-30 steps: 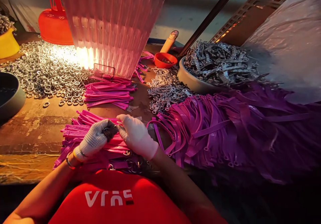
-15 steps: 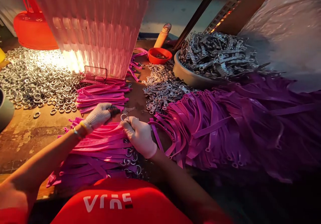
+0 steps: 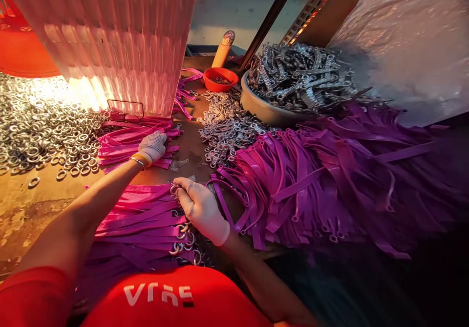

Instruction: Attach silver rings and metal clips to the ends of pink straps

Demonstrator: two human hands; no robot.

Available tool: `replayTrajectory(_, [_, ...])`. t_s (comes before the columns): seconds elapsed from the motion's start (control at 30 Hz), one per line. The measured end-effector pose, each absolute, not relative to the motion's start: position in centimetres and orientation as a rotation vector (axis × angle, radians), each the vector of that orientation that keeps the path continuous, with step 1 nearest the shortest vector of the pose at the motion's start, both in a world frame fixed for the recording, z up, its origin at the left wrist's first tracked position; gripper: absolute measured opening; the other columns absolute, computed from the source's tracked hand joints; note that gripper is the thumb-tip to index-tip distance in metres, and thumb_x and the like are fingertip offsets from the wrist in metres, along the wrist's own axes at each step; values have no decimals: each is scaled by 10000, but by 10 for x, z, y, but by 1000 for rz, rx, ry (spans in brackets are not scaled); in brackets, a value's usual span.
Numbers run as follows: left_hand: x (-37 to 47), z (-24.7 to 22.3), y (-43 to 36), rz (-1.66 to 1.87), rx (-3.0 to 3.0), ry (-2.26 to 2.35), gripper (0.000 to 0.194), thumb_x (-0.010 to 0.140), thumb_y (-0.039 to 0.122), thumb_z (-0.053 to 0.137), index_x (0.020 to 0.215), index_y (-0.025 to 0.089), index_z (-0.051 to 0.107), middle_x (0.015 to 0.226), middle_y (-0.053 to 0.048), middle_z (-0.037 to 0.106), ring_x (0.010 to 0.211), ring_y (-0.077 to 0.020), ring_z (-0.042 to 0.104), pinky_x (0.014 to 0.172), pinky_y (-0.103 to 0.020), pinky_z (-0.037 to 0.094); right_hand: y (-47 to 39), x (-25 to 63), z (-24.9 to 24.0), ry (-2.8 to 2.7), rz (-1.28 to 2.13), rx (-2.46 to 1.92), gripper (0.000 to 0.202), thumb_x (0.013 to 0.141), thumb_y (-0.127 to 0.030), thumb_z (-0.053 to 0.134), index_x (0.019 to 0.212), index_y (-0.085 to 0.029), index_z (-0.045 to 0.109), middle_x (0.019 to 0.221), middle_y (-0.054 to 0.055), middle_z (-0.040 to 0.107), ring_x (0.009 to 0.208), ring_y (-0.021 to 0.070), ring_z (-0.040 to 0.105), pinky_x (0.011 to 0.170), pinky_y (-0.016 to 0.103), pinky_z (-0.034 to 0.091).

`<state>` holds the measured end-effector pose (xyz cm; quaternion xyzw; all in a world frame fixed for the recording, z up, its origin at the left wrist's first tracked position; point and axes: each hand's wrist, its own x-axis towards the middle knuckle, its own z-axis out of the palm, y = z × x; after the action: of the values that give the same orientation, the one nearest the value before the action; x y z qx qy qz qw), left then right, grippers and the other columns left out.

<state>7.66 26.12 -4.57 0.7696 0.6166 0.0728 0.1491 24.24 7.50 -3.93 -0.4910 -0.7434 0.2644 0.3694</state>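
Note:
My left hand (image 3: 153,147), in a knit glove, reaches onto the upper bundle of pink straps (image 3: 116,146). Its fingertips point down at the strap ends and are mostly hidden, so their grip does not show. My right hand (image 3: 201,207), in a white glove, is at the right end of the nearer strap pile (image 3: 137,209). Its index finger and thumb are stretched out and apart, by a metal ring (image 3: 174,189) at a strap end. More metal rings (image 3: 188,239) hang on the strap ends below.
Loose rings (image 3: 44,131) cover the left of the table (image 3: 25,219) under a red lamp (image 3: 27,48). A ribbed clear panel (image 3: 120,38) stands behind. Metal clips fill a basin (image 3: 264,109) and form a heap (image 3: 229,131). Purple straps (image 3: 311,185) lie right; a red bowl (image 3: 221,86) sits behind.
My left hand has moved from beside the right hand up to the farther strap bundle. My right hand has lowered the ring to the nearer pile and loosened its pinch. The view has shifted right.

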Motion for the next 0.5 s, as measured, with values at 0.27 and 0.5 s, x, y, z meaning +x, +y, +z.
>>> replayTrajectory(0.27, [30, -1, 150, 586, 1294, 1195, 296, 872, 466, 631, 805, 178, 611, 476, 53, 416, 392, -83, 329, 390, -216, 237, 89, 229, -28, -1982, 511, -1249, 233, 994, -191, 478, 1191, -183, 603, 1105, 92, 728, 1022, 216, 669, 901, 324, 493])
replayTrajectory(0.5, [28, 2, 77, 716, 1038, 1239, 422, 870, 548, 620, 677, 205, 469, 438, 67, 383, 369, -75, 295, 367, -207, 218, 79, 203, -13, -2457, 89, -1330, 211, 993, -163, 447, 1105, -152, 625, 912, 99, 680, 820, 239, 588, 716, 359, 369])
